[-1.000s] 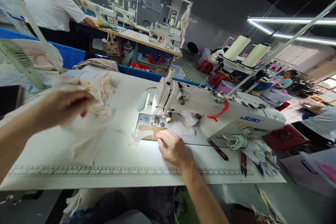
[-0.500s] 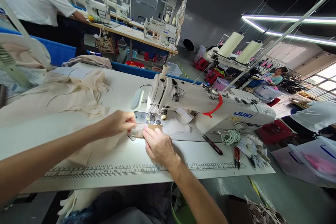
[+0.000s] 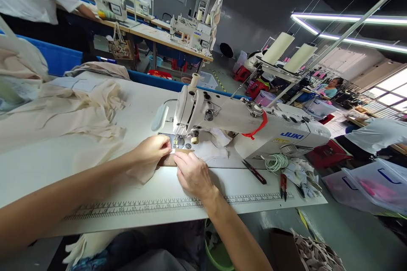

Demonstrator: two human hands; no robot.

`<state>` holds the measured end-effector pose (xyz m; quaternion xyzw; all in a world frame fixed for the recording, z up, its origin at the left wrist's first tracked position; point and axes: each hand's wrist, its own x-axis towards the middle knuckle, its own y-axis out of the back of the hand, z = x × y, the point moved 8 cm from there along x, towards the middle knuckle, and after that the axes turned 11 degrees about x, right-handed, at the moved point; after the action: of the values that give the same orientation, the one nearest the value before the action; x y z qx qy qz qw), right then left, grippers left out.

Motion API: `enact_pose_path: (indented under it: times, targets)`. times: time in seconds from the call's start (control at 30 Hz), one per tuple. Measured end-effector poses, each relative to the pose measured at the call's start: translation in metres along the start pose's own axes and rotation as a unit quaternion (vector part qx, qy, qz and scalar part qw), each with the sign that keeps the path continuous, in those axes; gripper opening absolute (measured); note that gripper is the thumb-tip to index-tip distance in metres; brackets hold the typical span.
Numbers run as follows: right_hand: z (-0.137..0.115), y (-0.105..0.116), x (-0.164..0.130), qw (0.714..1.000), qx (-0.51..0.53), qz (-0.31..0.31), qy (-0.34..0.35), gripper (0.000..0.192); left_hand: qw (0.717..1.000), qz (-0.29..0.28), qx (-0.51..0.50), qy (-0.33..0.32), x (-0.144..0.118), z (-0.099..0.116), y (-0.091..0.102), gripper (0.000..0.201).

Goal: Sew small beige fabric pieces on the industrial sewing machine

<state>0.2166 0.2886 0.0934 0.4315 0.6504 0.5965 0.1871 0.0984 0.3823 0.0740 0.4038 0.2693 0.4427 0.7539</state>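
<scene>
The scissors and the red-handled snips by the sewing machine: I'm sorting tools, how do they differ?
The scissors have dark handles and lie slanted, close to the sewing machine base; the red-handled snips look shorter and lie almost straight toward the table edge, farther right beside a heap of scraps. Both lie flat on the table, untouched, right of the right hand.

I see a small brown cardboard template (image 3: 168, 160) lying flat on the desk (image 3: 95, 165) just before the needle plate, mostly covered by both hands. A cream fabric piece (image 3: 143, 172), thin and limp, lies partly under it, trailing left.
</scene>
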Motion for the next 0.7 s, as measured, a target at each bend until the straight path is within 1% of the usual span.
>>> enact_pose_path:
  times: [0.13, 0.27, 0.4, 0.53, 0.6, 0.63, 0.7]
  targets:
    - [0.007, 0.005, 0.001, 0.999, 0.035, 0.017, -0.037, 0.03, 1.0, -0.006, -0.005, 0.019, 0.0, -0.002, -0.001, 0.028]
    - [0.009, 0.005, 0.004, 0.998, 0.032, 0.013, -0.053, 0.034, 1.0, -0.014, -0.004, 0.027, -0.001, -0.001, -0.001, 0.029]
    - [0.009, 0.002, 0.008, 0.998, 0.011, -0.011, -0.063, 0.039, 0.999, -0.011, 0.0, 0.033, -0.001, -0.001, -0.001, 0.029]
    - [0.007, -0.003, 0.011, 0.997, -0.017, -0.044, -0.061, 0.039, 0.999, -0.014, -0.002, 0.03, 0.001, -0.002, -0.001, 0.027]
    - [0.005, -0.004, 0.012, 0.997, -0.03, -0.047, -0.055, 0.04, 0.999, -0.021, 0.021, 0.028, 0.001, -0.003, 0.001, 0.026]
    - [0.003, -0.004, 0.013, 0.997, -0.037, -0.047, -0.052, 0.04, 0.999, -0.014, 0.046, 0.02, 0.001, -0.002, 0.003, 0.026]
    - [0.001, -0.003, 0.013, 0.996, -0.052, -0.051, -0.046, 0.037, 0.992, 0.033, 0.119, -0.02, -0.004, 0.005, 0.01, 0.024]
